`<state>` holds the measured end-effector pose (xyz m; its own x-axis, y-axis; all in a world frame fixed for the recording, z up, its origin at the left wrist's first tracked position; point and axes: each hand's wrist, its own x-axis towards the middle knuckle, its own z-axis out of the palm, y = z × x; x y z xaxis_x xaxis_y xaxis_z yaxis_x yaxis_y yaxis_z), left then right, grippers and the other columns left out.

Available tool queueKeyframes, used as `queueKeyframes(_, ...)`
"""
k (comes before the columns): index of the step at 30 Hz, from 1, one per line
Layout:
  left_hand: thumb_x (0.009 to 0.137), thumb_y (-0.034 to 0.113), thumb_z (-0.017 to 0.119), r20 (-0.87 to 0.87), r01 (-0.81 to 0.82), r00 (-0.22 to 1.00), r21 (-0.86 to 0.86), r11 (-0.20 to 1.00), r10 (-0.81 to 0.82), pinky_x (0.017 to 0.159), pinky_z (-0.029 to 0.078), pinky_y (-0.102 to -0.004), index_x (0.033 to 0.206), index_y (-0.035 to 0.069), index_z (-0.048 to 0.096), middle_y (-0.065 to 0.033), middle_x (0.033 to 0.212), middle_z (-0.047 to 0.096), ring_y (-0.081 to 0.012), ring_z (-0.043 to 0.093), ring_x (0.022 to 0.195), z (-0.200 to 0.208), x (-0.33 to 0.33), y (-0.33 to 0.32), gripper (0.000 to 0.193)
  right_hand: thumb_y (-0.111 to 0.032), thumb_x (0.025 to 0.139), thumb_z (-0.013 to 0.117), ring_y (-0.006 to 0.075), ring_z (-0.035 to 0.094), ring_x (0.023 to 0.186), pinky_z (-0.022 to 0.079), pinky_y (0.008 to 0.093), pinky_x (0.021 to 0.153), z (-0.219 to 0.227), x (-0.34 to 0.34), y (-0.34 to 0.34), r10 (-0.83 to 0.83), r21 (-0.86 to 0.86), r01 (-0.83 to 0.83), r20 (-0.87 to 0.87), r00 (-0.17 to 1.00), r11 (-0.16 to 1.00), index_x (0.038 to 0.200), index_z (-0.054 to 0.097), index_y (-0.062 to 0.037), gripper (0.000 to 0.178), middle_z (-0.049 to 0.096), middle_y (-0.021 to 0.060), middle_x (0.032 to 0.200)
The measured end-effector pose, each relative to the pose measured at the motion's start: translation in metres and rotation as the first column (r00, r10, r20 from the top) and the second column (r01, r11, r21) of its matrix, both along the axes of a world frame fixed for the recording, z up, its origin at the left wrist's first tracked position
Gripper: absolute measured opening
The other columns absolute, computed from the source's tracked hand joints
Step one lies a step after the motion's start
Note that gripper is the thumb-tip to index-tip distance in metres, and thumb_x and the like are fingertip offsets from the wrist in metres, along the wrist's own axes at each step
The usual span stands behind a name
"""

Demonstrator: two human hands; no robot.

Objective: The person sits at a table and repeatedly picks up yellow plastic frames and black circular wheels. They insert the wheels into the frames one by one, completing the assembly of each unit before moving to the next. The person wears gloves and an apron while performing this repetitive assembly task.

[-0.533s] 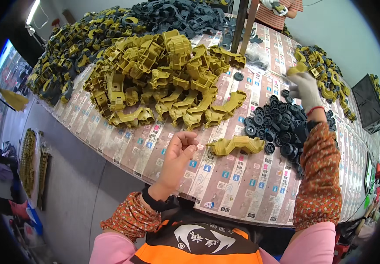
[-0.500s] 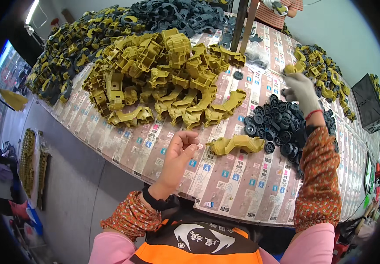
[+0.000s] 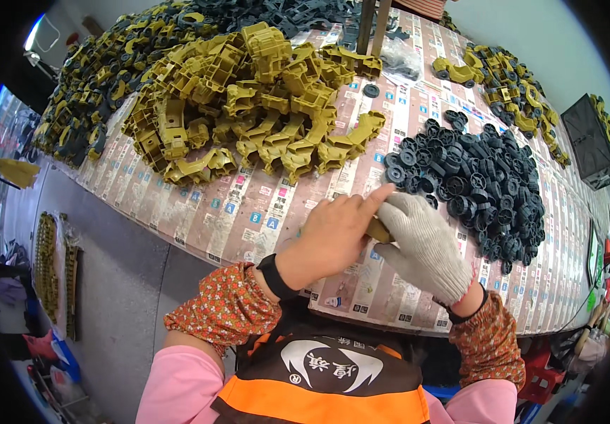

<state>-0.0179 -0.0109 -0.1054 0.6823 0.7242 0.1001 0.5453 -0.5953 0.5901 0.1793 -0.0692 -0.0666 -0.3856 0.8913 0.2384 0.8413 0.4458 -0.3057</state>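
Close to the table's near edge, my bare left hand and my right hand in a white knit glove meet around a yellow plastic toy vehicle body. Both are closed on it, and only a small part of it shows between the fingers. Whether a wheel is held too, I cannot tell. Just beyond my right hand lies a heap of dark toy wheels. A large pile of yellow vehicle bodies rises to the far left of my hands.
Far right, a yellow body with dark wheels lies beside a heap of similar wheeled bodies. More fill the far left, with dark plastic parts at the back. A post stands on the far side; one wheel lies alone.
My right hand has come back from the far right, leaving a wheeled yellow body there. Both hands now grip the yellow body that lay on the table. The view has shifted slightly.
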Motion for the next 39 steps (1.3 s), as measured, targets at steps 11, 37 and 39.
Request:
queueKeyframes(11,0.104,0.03,0.074,0.531,0.334,0.536,-0.847,0.413,0.656,0.09,0.063,-0.0354,0.144,0.009,0.053,-0.0091,0.123,0.071,-0.0181,0.072,0.107,-0.027,-0.046,-0.017,0.05,-0.029,0.094,0.07,0.0414,0.071,0.098,0.058,0.0502,0.085,-0.06,0.074,0.014,-0.639,-0.076,0.649,0.123,0.759,0.757,0.106,0.069,-0.0035,0.028,0.07,0.0203,0.102)
queueKeyframes(37,0.108,0.029,0.069,0.571,0.299,0.683,-0.788,0.538,0.455,0.106,0.049,-0.0321,0.156,0.011,0.032,-0.0045,0.135,0.058,-0.0136,0.057,0.122,-0.05,-0.016,-0.093,0.064,-0.001,0.1,0.064,0.0158,0.074,0.084,0.06,0.033,0.074,-0.048,-0.034,-0.086,-0.552,-0.506,0.226,-0.787,0.275,0.833,0.122,0.059,0.0026,0.022,0.072,0.0112,0.1)
queueKeyframes(39,0.108,0.029,0.069,0.579,0.278,0.698,-0.761,0.586,0.421,0.108,0.048,-0.0327,0.157,0.01,0.03,-0.0056,0.135,0.057,-0.0148,0.057,0.123,-0.053,-0.014,-0.094,0.065,-0.001,0.1,0.064,0.0179,0.074,0.085,0.06,0.0342,0.076,-0.052,-0.035,-0.092,-0.534,-0.472,0.257,-0.787,0.308,0.843,0.122,0.06,0.0023,0.023,0.073,0.0121,0.099)
